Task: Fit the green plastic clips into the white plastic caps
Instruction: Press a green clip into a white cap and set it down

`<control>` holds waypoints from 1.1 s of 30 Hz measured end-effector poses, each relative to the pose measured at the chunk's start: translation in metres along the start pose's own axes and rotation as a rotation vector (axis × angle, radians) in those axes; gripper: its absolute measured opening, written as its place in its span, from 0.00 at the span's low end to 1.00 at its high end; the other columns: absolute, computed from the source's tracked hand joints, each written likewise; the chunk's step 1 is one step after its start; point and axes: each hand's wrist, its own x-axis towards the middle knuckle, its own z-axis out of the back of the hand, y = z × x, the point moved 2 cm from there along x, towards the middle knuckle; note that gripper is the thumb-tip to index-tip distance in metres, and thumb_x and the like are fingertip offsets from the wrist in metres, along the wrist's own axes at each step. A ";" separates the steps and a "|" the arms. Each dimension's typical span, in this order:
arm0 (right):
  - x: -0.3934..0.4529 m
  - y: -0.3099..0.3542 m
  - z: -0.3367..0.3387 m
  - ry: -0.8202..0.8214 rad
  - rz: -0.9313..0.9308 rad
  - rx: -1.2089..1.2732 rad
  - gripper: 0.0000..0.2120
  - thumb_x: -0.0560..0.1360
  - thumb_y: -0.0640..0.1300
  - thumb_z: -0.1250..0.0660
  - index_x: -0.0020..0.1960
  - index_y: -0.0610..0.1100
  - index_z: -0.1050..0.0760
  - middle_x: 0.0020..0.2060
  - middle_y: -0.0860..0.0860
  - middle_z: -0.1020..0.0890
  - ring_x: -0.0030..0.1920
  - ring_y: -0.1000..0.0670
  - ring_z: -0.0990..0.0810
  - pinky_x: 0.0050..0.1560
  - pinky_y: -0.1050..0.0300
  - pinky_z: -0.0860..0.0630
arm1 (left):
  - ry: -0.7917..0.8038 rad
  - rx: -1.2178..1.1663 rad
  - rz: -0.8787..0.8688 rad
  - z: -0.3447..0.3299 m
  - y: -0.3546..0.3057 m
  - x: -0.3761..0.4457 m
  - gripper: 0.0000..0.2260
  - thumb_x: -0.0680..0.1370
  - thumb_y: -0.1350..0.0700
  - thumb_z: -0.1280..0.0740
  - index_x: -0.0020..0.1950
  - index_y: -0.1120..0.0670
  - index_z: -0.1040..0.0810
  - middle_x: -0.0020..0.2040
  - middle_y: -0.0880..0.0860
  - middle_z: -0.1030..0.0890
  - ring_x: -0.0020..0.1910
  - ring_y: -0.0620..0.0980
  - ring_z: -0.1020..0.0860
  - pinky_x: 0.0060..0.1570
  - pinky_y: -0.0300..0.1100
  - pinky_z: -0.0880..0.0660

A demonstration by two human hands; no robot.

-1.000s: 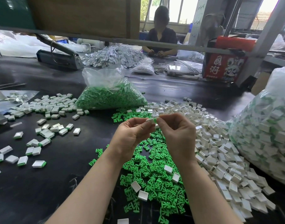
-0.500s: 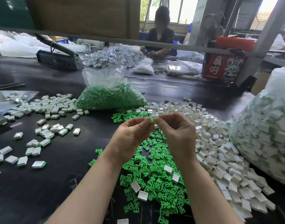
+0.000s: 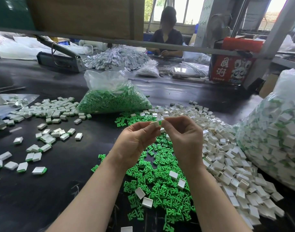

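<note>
1. The left hand (image 3: 135, 143) pinches the white cap (image 3: 156, 123) between thumb and fingertips, raised above the middle of the worktop (image 3: 43, 198).
2. The cap's long axis runs left to right, its green-showing end facing the right hand (image 3: 185, 139).
3. The right hand's grip is closed, its fingertips meeting that end; I judge the green clip (image 3: 160, 122) is nearly seated, wanting a straight push leftward.

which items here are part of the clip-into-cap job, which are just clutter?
Job:
- white cap, pinched between left hand and right hand
- loose green clips
- loose white caps
- bag of green clips
- finished pieces and the bag of them

Clutter:
- heat sealer
- red box
- wired tags pile
</note>
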 end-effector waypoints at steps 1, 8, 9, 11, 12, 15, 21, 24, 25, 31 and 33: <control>0.000 0.001 0.000 0.002 0.007 -0.013 0.04 0.72 0.35 0.26 0.46 0.36 0.19 0.39 0.45 0.15 0.40 0.44 0.16 0.44 0.55 0.19 | -0.006 0.015 -0.013 0.000 0.000 0.000 0.06 0.63 0.59 0.23 0.39 0.54 0.14 0.43 0.56 0.14 0.40 0.48 0.15 0.34 0.36 0.20; -0.001 0.002 -0.002 0.033 0.028 -0.078 0.03 0.72 0.35 0.26 0.45 0.37 0.19 0.38 0.45 0.15 0.40 0.45 0.16 0.44 0.53 0.18 | -0.003 0.112 -0.097 0.001 -0.001 0.000 0.10 0.60 0.54 0.20 0.38 0.52 0.14 0.43 0.55 0.14 0.41 0.49 0.15 0.36 0.35 0.21; -0.001 0.002 -0.001 0.038 0.025 -0.078 0.03 0.72 0.35 0.26 0.45 0.37 0.19 0.38 0.46 0.15 0.40 0.46 0.16 0.44 0.54 0.18 | -0.002 0.133 -0.110 0.001 -0.002 -0.001 0.10 0.60 0.53 0.20 0.39 0.52 0.15 0.43 0.55 0.14 0.42 0.49 0.15 0.36 0.35 0.21; 0.000 0.001 0.000 0.045 0.018 -0.080 0.03 0.72 0.34 0.26 0.45 0.37 0.19 0.38 0.46 0.15 0.40 0.46 0.16 0.44 0.53 0.18 | -0.011 0.219 -0.143 0.000 -0.003 -0.001 0.14 0.60 0.50 0.20 0.42 0.53 0.16 0.43 0.56 0.14 0.43 0.50 0.15 0.37 0.36 0.21; 0.000 0.001 0.001 0.044 0.017 -0.081 0.03 0.72 0.34 0.26 0.45 0.37 0.18 0.38 0.46 0.15 0.40 0.46 0.16 0.44 0.53 0.18 | -0.018 0.279 -0.158 0.000 -0.004 -0.001 0.17 0.61 0.48 0.21 0.45 0.54 0.17 0.44 0.56 0.14 0.43 0.51 0.15 0.38 0.37 0.21; 0.001 0.000 0.002 0.056 0.014 -0.096 0.03 0.71 0.34 0.26 0.45 0.37 0.18 0.38 0.46 0.15 0.39 0.45 0.16 0.45 0.51 0.18 | -0.005 0.465 -0.179 -0.002 -0.006 -0.003 0.18 0.67 0.47 0.24 0.50 0.56 0.19 0.44 0.57 0.14 0.43 0.52 0.15 0.39 0.37 0.21; 0.004 -0.003 0.005 0.167 -0.008 -0.209 0.02 0.73 0.37 0.27 0.45 0.41 0.18 0.38 0.48 0.15 0.41 0.47 0.16 0.46 0.48 0.18 | 0.031 0.736 -0.203 0.000 -0.007 -0.003 0.04 0.78 0.56 0.31 0.46 0.56 0.19 0.40 0.55 0.14 0.38 0.49 0.16 0.38 0.35 0.23; 0.006 -0.006 0.007 0.209 -0.013 -0.313 0.02 0.76 0.41 0.30 0.47 0.43 0.21 0.37 0.48 0.17 0.39 0.48 0.18 0.40 0.54 0.20 | 0.042 0.768 -0.227 -0.001 -0.008 -0.003 0.04 0.79 0.58 0.32 0.45 0.56 0.19 0.38 0.56 0.15 0.37 0.48 0.17 0.39 0.36 0.23; 0.005 -0.007 0.006 0.239 -0.021 -0.374 0.02 0.77 0.43 0.32 0.47 0.44 0.23 0.36 0.49 0.18 0.37 0.49 0.19 0.38 0.56 0.22 | 0.041 0.797 -0.246 -0.002 -0.008 -0.003 0.05 0.80 0.58 0.33 0.45 0.56 0.19 0.38 0.56 0.15 0.37 0.48 0.18 0.40 0.38 0.22; 0.000 -0.009 0.001 0.360 -0.021 -0.494 0.12 0.81 0.43 0.40 0.42 0.39 0.28 0.31 0.47 0.24 0.32 0.50 0.29 0.36 0.46 0.31 | 0.060 0.917 -0.246 -0.001 -0.008 -0.004 0.08 0.81 0.57 0.35 0.43 0.57 0.23 0.35 0.52 0.18 0.35 0.45 0.22 0.39 0.39 0.26; -0.001 -0.008 -0.001 0.369 -0.046 -0.439 0.14 0.81 0.42 0.40 0.38 0.39 0.29 0.30 0.48 0.26 0.32 0.51 0.31 0.36 0.45 0.32 | 0.103 0.898 -0.197 0.000 -0.006 -0.004 0.11 0.83 0.58 0.39 0.42 0.58 0.25 0.34 0.52 0.20 0.32 0.44 0.24 0.36 0.35 0.28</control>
